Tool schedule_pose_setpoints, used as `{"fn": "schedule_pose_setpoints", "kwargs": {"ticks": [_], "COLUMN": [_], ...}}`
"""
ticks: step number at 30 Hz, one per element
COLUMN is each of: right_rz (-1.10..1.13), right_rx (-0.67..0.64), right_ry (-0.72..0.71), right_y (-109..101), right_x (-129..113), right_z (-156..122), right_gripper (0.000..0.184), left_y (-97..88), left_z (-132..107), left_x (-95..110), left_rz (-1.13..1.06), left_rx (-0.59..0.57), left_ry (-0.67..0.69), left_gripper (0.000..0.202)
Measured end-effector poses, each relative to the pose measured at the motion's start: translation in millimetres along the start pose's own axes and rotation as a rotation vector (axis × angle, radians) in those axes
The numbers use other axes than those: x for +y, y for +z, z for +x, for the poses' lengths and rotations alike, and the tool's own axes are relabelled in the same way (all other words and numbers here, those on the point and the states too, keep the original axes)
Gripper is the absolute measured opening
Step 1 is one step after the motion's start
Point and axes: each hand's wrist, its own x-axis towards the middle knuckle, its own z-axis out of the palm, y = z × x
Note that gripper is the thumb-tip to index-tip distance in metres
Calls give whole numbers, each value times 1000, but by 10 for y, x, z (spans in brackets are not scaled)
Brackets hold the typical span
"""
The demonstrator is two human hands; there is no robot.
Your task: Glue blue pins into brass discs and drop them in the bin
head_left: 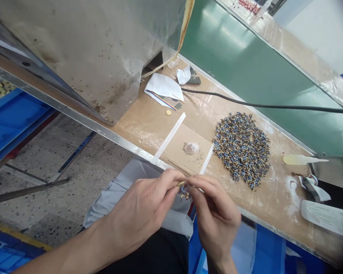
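My left hand (144, 209) and my right hand (214, 213) meet in front of the table edge, fingertips pinched together. Between them is a small brass and blue part (183, 190) with short wires hanging from it. Both hands grip it. A big heap of the same small blue and brass parts (241, 148) lies on the cardboard-covered table (148, 125) beyond my right hand. A small clear plastic piece (191, 148) sits on the cardboard just past my fingers.
A black cable (263, 105) runs across the table in front of a green conveyor belt (246, 68). A white paper with ribbon wire (163, 88) and a brass disc (168, 112) lie at the back. A glue bottle (300, 159) lies right. A blue crate (8, 121) stands left.
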Motion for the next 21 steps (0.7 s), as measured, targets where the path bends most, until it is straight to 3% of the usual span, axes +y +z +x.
{"fn": "schedule_pose_setpoints", "kwargs": {"ticks": [3,10,16,21], "right_rz": [73,188,270,304], "right_rx": [-80,-78,-68,-46], "right_ry": [74,191,189,141], "right_y": [-21,-68,-127,-158], "right_x": [10,38,57,97], "right_z": [14,-31,-44,-87], "right_gripper": [25,16,16,18], "left_y": [-4,13,69,116], "left_z": [-5,10,48,93], "left_x": [19,20,76,186], "left_rz": [64,123,207,241], "left_rx": [13,102,154,115], "left_ry": [43,159,366,338], "left_gripper": [21,12,18,18]}}
